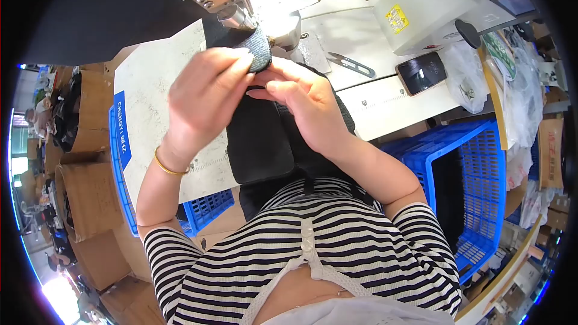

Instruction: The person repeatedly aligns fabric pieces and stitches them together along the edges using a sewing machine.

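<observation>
Under the lit head of a sewing machine lies a dark fabric piece with a grey, ribbed-looking curved end. My left hand, a gold bangle at its wrist, pinches this end between thumb and fingers. From the other side, my right hand has its fingers closed at the lower edge of the same piece. A black padded panel hangs below both hands over the table's front edge towards my lap. My fingers cover part of the fabric, and where it meets the needle is hard to make out.
Thread snips and a phone lie on the white table to the right. A blue crate with dark material stands below right, another blue basket below left. Cardboard boxes are stacked at the left.
</observation>
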`<state>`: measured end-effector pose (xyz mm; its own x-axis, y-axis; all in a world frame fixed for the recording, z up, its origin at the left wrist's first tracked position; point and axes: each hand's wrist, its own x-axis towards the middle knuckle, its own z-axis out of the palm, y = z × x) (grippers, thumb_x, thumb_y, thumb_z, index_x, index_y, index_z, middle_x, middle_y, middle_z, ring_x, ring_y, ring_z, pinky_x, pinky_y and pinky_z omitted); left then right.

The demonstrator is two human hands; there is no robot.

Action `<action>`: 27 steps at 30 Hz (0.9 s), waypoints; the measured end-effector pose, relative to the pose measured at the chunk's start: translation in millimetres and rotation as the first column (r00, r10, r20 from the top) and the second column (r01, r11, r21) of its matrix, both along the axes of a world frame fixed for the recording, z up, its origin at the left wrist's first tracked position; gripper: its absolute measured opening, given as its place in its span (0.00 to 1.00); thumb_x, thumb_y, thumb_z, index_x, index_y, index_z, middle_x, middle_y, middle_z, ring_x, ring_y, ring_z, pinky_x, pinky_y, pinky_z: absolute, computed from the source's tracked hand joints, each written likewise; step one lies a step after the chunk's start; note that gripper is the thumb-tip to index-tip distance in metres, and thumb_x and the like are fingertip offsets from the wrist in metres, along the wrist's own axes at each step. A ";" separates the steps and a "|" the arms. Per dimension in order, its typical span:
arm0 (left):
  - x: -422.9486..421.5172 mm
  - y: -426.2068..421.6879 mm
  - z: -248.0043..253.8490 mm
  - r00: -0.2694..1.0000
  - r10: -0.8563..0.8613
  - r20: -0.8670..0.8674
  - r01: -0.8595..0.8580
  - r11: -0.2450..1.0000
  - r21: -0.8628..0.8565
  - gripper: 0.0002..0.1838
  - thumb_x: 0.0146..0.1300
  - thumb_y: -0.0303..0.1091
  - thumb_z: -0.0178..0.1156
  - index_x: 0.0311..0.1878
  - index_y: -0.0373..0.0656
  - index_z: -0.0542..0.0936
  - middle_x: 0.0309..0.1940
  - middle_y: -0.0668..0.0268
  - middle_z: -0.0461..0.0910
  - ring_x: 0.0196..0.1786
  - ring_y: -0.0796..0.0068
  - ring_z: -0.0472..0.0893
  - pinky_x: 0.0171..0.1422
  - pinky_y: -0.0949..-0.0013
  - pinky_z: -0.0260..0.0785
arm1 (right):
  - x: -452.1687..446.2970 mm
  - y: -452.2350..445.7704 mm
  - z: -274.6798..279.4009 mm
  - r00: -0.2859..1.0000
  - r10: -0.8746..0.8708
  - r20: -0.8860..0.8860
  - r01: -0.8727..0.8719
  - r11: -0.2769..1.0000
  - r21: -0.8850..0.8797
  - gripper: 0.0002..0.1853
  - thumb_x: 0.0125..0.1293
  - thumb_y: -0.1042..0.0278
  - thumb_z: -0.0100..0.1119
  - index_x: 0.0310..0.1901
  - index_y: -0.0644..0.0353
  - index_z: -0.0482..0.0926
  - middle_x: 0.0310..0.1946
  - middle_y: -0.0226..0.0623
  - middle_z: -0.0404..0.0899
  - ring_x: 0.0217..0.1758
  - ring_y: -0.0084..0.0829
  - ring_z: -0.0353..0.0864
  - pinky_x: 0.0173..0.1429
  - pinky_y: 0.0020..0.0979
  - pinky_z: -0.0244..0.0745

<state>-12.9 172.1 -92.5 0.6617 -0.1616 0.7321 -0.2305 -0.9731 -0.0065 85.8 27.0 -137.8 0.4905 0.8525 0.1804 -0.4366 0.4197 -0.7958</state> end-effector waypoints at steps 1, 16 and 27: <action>-0.3 -4.9 -0.1 1.000 0.017 0.009 -0.017 0.999 0.041 0.16 0.45 0.18 0.68 0.41 0.33 0.84 0.39 0.59 0.82 0.42 0.61 0.83 0.46 0.64 0.78 | -4.9 -0.9 -0.9 0.998 0.014 -0.060 -0.011 0.999 0.048 0.19 0.69 0.76 0.50 0.60 0.72 0.73 0.54 0.38 0.79 0.57 0.23 0.77 0.63 0.28 0.73; 0.3 3.3 0.3 0.997 0.065 0.037 -0.071 0.972 0.224 0.20 0.40 0.23 0.62 0.41 0.32 0.84 0.42 0.58 0.84 0.48 0.61 0.84 0.49 0.64 0.80 | -16.8 11.3 1.3 0.990 0.038 -0.135 -0.020 0.991 0.133 0.24 0.66 0.84 0.44 0.65 0.73 0.67 0.62 0.43 0.73 0.67 0.31 0.71 0.73 0.34 0.65; 14.1 15.4 -4.1 0.993 0.082 0.083 -0.101 0.962 0.253 0.20 0.42 0.24 0.62 0.44 0.34 0.83 0.44 0.60 0.84 0.47 0.63 0.83 0.48 0.66 0.79 | -16.8 22.4 6.6 0.975 0.039 -0.220 -0.007 0.989 0.147 0.29 0.65 0.87 0.45 0.69 0.72 0.61 0.68 0.41 0.67 0.71 0.28 0.66 0.74 0.32 0.62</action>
<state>1.2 187.4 -96.6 0.6304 -0.2916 0.7194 -0.1306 -0.9534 -0.2720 69.0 49.4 -131.2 0.5128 0.8370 0.1913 -0.6064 0.5108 -0.6095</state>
